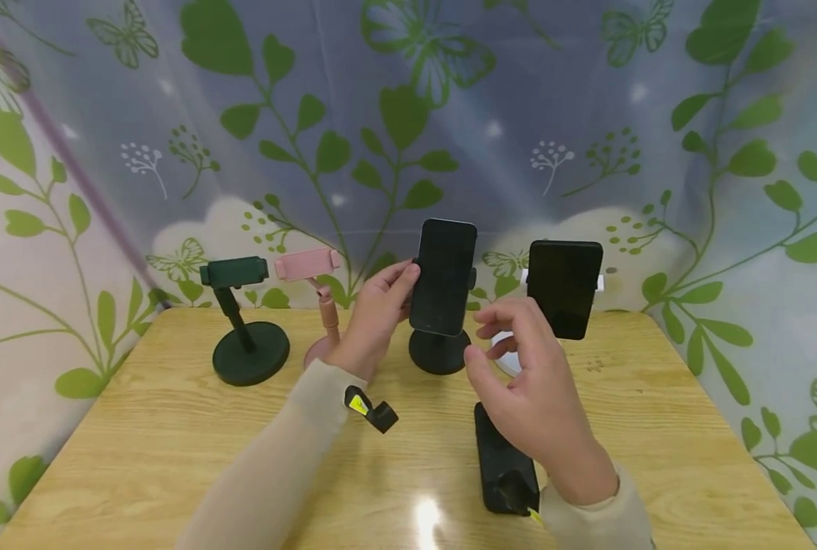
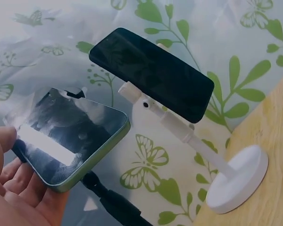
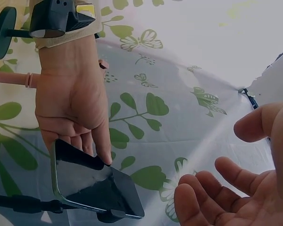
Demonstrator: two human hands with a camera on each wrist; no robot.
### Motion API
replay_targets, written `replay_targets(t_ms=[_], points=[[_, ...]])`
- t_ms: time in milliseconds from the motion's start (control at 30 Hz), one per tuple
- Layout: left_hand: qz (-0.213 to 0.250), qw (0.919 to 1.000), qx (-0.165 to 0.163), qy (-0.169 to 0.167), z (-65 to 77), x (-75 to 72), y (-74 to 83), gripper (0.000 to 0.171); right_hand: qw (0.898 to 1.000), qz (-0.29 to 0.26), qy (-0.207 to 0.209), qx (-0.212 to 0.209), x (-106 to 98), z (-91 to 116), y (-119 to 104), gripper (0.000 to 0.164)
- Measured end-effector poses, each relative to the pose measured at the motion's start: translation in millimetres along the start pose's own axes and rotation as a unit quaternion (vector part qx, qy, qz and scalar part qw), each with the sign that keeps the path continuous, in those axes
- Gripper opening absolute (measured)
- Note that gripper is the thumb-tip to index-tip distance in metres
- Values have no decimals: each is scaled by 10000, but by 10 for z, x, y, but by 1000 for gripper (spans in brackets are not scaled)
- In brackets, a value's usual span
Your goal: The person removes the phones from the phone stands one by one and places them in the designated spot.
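Note:
My left hand [image 1: 379, 309] grips the left edge of a dark-screened smartphone [image 1: 444, 276], thumb at the front edge and fingers behind it. The smartphone sits tilted in the clamp of a black phone stand [image 1: 440, 353], whose post shows below it in the left wrist view. To the right of this stand my right hand [image 1: 528, 378] is raised, its fingers loosely bent and apart with nothing between them. Beyond the right hand, a second smartphone [image 1: 565, 290] is mounted on a white phone stand [image 2: 240, 181]. The right hand partly hides the white base.
At the left stand a dark green phone stand [image 1: 250, 353] and a pink phone stand [image 1: 308, 264], both with bare holders. A black phone [image 1: 501, 466] lies on the wooden table [image 1: 140, 458] below my right hand. A leaf-patterned cloth [image 1: 298, 92] hangs behind the table.

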State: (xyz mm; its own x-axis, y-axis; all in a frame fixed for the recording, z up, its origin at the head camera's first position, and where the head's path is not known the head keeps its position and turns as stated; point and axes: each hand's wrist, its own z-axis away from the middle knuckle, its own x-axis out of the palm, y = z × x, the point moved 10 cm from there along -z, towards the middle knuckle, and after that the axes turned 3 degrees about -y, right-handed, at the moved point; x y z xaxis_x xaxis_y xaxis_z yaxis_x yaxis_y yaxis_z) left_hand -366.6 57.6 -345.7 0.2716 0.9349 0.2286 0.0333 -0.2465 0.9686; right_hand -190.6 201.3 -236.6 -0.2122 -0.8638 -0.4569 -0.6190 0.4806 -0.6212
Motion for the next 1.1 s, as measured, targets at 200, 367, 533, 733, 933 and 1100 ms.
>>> replay_targets(t_ms=[200, 367, 533, 733, 933, 1100], points=[[214, 9997, -53, 84, 46, -16, -17, 33, 10000, 27, -18, 5, 18, 0, -1, 28], [194, 9992, 187, 285, 115, -48, 36, 31, 10000, 27, -8, -16, 25, -10, -7, 27], [171, 9976, 461, 485, 221, -107, 99, 30, 9999, -63, 99, -110, -4, -17, -34, 26], [151, 9941, 882, 614, 475, -157, 297, 20, 9998, -8, 109, -156, -13, -23, -48, 26], [571, 9898, 1272, 301, 810, -145, 560, 10, 9999, 119, 32, -79, -7, -22, -34, 24], [-152, 9903, 1360, 251, 1119, -174, 715, 22, 9993, 351, -99, -26, 27, 1, -36, 19]])
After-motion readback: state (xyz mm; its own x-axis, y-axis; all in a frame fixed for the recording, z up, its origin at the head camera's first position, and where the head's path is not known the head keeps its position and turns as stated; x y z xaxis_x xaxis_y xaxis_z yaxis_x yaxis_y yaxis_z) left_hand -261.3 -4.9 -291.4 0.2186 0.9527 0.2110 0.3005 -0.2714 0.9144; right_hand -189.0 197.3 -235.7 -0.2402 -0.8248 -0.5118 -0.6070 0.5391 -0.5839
